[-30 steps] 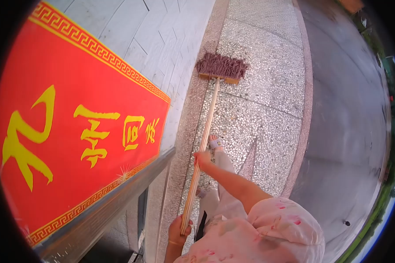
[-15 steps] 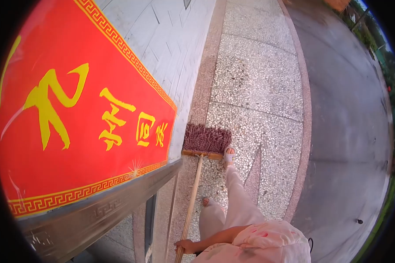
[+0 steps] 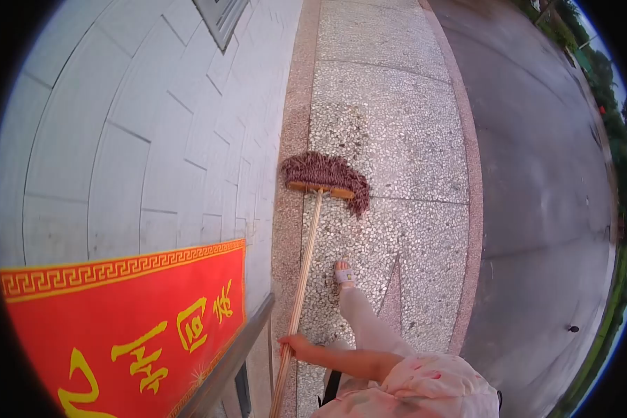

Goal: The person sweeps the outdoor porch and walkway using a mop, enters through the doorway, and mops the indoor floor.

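"Pavement, grey and smooth, takes up the right side. What else is big?"

"On the left, a wall of pale blocks. Between them runs the speckled terrazzo walkway. Then a red banner with yellow characters, lower left."

"And the mop?"

"Out on the walkway, ahead of the person. Its maroon yarn spans the pinkish edge strip and the speckled part; some strands curl back round the right end of the wooden block. The handle slants towards the person and runs out of view at the bottom."

"Anything near it?"

"One sandalled foot, just right of the handle."

"Who has hold?"

"The right hand, its grip clamped round the handle. The left hand is out of view, so I can't tell about that grip."

"Which step, then?"

"I'd judge a mopping stroke, head at reach. The next move calls for steady downward pressure, the block flat, and the yarn kept off that foot."
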The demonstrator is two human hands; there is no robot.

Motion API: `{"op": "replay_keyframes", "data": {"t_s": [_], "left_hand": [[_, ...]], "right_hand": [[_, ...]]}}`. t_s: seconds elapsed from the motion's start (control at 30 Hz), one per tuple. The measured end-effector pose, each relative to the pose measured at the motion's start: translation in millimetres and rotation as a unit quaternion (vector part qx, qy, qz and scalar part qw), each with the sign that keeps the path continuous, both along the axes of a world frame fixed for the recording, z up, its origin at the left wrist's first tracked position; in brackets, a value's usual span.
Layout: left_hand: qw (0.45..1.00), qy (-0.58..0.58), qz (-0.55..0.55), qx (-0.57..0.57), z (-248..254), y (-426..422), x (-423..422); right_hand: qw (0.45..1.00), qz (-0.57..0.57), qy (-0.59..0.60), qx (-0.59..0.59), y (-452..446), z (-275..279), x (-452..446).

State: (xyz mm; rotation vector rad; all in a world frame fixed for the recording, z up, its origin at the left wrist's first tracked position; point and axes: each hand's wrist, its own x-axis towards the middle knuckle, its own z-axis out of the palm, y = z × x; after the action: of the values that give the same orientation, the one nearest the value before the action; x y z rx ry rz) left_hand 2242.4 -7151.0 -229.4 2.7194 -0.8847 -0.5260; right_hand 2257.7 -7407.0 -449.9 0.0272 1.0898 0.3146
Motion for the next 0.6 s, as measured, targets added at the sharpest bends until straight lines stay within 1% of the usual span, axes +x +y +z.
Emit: {"op": "replay_keyframes", "data": {"t_s": [0.03,0.07,0.1,0.13,0.17,0.2,0.23,0.27,0.3,0.37,0.4,0.43,0.47,0.53,0.57,0.6], "left_hand": [[0.994,-0.081,-0.077,-0.013,-17.3,-30.1,11.9],[0.930,0.201,0.308,-0.014,-70.8,-18.0,11.0],[0.931,0.188,0.306,-0.061,-104.6,-46.2,27.5],[0.767,0.379,0.505,-0.117,-67.6,-155.8,64.3],[0.770,0.370,0.497,-0.151,-80.2,-205.8,78.3],[0.752,0.404,0.491,-0.176,-93.1,-248.0,92.6],[0.716,0.459,0.487,-0.199,-107.5,-289.1,103.7],[0.660,0.533,0.477,-0.231,-112.8,-333.5,109.0],[0.610,0.612,0.442,-0.242,-120.5,-366.8,110.9],[0.559,0.699,0.385,-0.225,-127.7,-421.9,99.1],[0.546,0.715,0.376,-0.222,-127.3,-437.7,84.9],[0.532,0.730,0.369,-0.217,-125.5,-440.7,73.8],[0.530,0.733,0.369,-0.215,-126.3,-428.7,66.5],[0.509,0.765,0.348,-0.186,-129.1,-393.6,45.8],[0.509,0.767,0.344,-0.187,-126.5,-369.8,37.8],[0.525,0.754,0.358,-0.166,-123.7,-339.0,31.2]], "right_hand": [[0.999,0.005,-0.003,-0.047,-41.1,-10.7,18.3],[0.996,-0.008,-0.015,-0.087,-77.6,-33.7,34.3],[0.993,-0.035,0.025,-0.113,-120.4,-42.1,54.1],[0.990,-0.051,0.017,-0.132,-163.1,-55.7,69.1],[0.979,-0.073,0.023,-0.189,-205.0,-67.7,84.9],[0.969,-0.103,0.035,-0.222,-248.6,-71.7,97.6],[0.955,-0.118,0.042,-0.269,-287.9,-87.7,107.7],[0.928,-0.135,0.050,-0.344,-325.4,-100.3,114.1],[0.916,-0.142,0.064,-0.369,-362.5,-98.3,113.4],[0.895,-0.116,0.062,-0.426,-421.3,-96.7,96.2],[0.892,-0.092,0.075,-0.437,-442.0,-95.9,83.5],[0.888,-0.067,0.089,-0.447,-448.3,-95.3,71.0],[0.887,-0.066,0.092,-0.447,-438.4,-95.5,58.4],[0.893,-0.106,0.123,-0.419,-408.6,-99.1,31.8],[0.898,-0.103,0.132,-0.406,-382.8,-103.4,19.9],[0.903,-0.100,0.140,-0.393,-349.0,-105.9,7.1]]}}
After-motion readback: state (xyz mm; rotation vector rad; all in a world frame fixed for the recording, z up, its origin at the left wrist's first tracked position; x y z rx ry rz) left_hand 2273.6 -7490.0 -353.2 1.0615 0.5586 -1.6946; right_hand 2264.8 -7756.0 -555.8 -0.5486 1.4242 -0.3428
